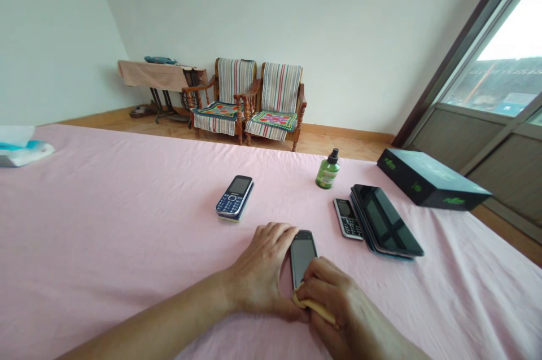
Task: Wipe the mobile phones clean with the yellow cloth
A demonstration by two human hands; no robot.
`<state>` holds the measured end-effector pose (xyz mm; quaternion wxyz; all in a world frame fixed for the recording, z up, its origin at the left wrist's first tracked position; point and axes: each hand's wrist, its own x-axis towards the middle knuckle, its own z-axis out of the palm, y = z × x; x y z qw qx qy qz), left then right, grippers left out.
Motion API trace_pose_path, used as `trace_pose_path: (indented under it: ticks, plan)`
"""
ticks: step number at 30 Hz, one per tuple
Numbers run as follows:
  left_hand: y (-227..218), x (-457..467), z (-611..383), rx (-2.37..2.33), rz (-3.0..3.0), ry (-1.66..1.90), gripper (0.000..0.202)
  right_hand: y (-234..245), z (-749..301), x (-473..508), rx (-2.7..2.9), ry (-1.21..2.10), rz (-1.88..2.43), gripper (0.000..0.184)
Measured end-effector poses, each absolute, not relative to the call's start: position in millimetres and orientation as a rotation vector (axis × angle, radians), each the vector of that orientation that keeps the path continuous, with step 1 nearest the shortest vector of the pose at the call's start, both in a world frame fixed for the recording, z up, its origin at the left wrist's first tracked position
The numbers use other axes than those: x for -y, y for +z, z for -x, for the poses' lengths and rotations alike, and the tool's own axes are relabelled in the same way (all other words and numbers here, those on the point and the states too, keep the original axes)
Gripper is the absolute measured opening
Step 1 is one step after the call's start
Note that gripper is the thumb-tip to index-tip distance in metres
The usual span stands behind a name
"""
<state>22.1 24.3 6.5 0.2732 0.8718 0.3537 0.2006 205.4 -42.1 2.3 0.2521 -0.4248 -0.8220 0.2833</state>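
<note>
The left hand point(260, 270) presses its fingers against the left edge of a slim black touchscreen phone point(302, 253). The right hand point(334, 298) is closed on a folded yellow cloth point(315, 308) at the phone's near end, so wiping seems in hand. A stroke up the glass calls for a firm hold; bare pink tablecloth point(127, 224) lies left of the hands, with a small black keypad phone point(348, 218) near on the right.

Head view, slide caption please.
Left hand steadies black touchscreen phone on pink tablecloth; right hand holds yellow cloth against it.

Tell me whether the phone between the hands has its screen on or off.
Off: the phone lies face up between left hand and right hand, its screen plain dark, nothing lit.
</note>
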Motion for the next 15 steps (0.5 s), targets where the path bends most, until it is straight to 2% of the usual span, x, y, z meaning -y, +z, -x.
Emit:
trace_pose_path:
  ticks: [9,15]
  plan:
    - [7.0,-23.9,-22.5,-0.963,-2.344,0.558,0.102,14.1,-219.3,43.5,2.297,0.713,1.178,0.032]
    - [5.6,-25.4,-22.2,-0.965,-2.352,0.543,0.104,23.2,-226.7,40.3,2.305,0.72,1.142,0.03]
